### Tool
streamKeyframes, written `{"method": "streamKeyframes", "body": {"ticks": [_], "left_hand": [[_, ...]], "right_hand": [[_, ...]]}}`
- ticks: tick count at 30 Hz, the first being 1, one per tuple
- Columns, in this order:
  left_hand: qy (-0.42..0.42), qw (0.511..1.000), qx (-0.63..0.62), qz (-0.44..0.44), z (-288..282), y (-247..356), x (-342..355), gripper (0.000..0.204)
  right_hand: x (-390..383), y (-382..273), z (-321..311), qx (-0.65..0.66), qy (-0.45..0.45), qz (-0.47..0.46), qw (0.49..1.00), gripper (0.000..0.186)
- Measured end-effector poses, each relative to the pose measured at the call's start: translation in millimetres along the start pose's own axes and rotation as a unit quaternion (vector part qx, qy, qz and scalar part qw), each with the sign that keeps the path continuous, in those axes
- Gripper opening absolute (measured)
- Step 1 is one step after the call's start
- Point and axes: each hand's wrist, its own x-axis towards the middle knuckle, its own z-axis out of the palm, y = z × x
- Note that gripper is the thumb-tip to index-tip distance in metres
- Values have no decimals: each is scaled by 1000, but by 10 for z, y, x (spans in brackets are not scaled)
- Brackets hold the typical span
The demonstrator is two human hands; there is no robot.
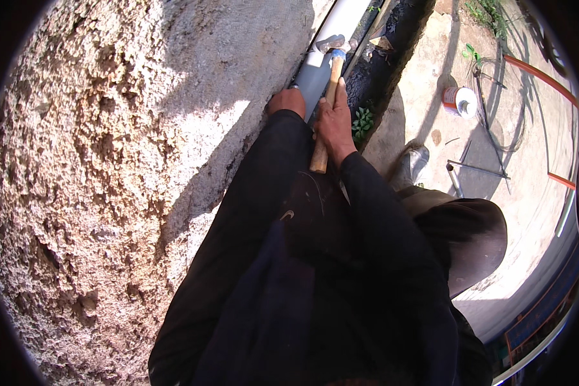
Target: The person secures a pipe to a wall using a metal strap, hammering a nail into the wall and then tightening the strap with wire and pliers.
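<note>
A hammer [334,74] with a wooden handle and a blue band below its metal head is in my right hand [336,123]. The fingers close round the handle, with its butt sticking out toward me. Its head lies over a pale plastic pipe [310,80], close to or touching it; I cannot tell which. The pipe runs away from me along the foot of the wall, grey in shade and white in sun. On the wall side of the pipe, my left hand [287,101] is curled closed against it. Its fingertips, and whatever they grip, are hidden.
A rough stone-like wall [109,161] rises along my left. Right of the pipe lies a dark wet gutter [392,58] with a small green plant [362,123]. On the concrete are a red-and-white can [460,101], thin wire [518,135], a metal tool [455,179] and an orange tube [543,77].
</note>
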Motion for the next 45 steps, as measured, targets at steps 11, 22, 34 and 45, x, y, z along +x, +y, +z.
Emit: {"method": "streamKeyframes", "body": {"ticks": [11, 22, 34, 45], "left_hand": [[-9, 1000, 20, 7, -1, 36, 30, 39], [17, 999, 15, 33, -103, -49, -40, 38], [14, 1000, 9, 26, -8, -65, -13, 33], [24, 999, 6, 24, -53, -145, -15, 38]], "right_hand": [[57, 188, -88, -8, 105, -173, 979, 68], [-122, -136, 78, 239, 178, -89, 950, 68], [-138, -10, 89, 124, 118, -86, 981, 64], [-190, -303, 47, 198, 206, -89, 954, 48]]}}
